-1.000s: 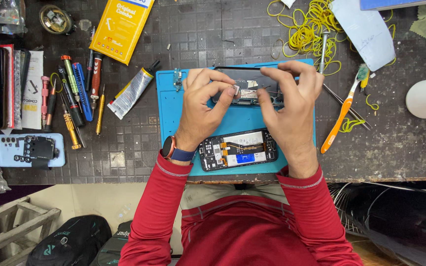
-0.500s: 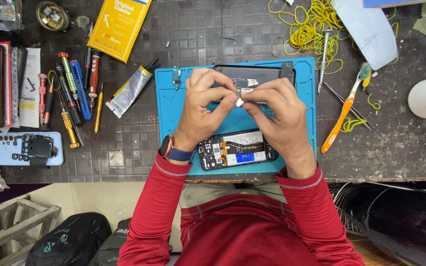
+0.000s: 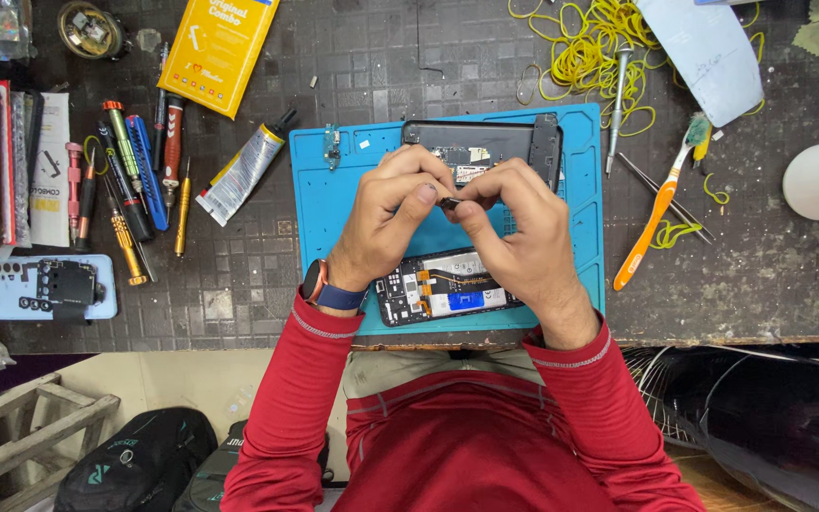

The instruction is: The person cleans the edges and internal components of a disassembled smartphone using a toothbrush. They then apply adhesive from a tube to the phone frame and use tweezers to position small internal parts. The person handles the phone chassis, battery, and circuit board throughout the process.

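My left hand (image 3: 388, 216) and my right hand (image 3: 514, 235) meet over the blue work mat (image 3: 329, 204), pinching a small dark part (image 3: 449, 202) between their fingertips. Just beyond the fingers lies a black phone frame (image 3: 485, 144) with a circuit board showing inside it. Below my hands, near the mat's front edge, rests an opened phone (image 3: 443, 287) with its inner boards and cables exposed. A small blue-green circuit strip (image 3: 333, 147) sits at the mat's far left corner.
Screwdrivers (image 3: 130, 175) and a glue tube (image 3: 242, 171) lie left of the mat, a yellow box (image 3: 218, 49) behind them. A light-blue phone back (image 3: 47, 287) sits at the front left. Yellow rubber bands (image 3: 599, 57), tweezers (image 3: 665, 197) and an orange-handled brush (image 3: 656, 213) lie right.
My hands have drawn back from the black phone frame toward me and closed together, fingertips now pinching the small part above the mat's middle.
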